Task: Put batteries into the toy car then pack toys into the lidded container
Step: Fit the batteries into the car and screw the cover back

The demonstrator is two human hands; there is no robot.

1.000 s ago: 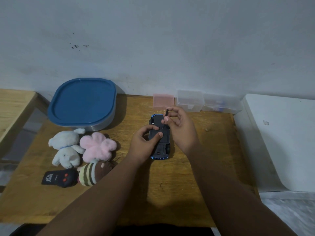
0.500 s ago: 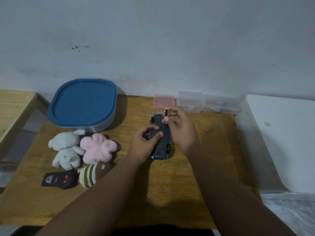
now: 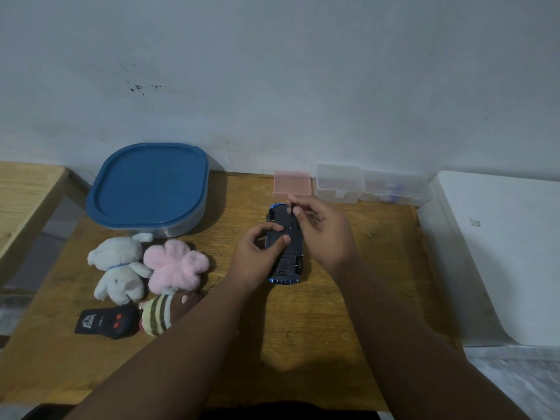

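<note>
At the middle of the table [image 3: 306,334], the car [image 3: 288,266] lies belly-up, lengthwise toward the wall, so its underside faces you. Your left hand [image 3: 256,257] grips it from the left, fingers curled round the body and thumb pressed on the chassis. I judge this is to stop it rolling or twisting. Your right hand [image 3: 325,234] pinches a thin dark tool [image 3: 292,206] between thumb and forefinger, held nearly upright with its tip down on the underside. It looks like a small screwdriver working the hatch screw, though the screw itself is too small to make out. No batteries show. Just beyond the car, against the wall, sit a pink box [image 3: 292,183] and clear boxes [image 3: 339,183], perhaps holding the cells. Well to the left, the container [image 3: 178,231] stands with its blue lid [image 3: 151,186] on. The plushes [image 3: 175,265] and remote [image 3: 106,322] lie in front of it, close by for packing.
</note>
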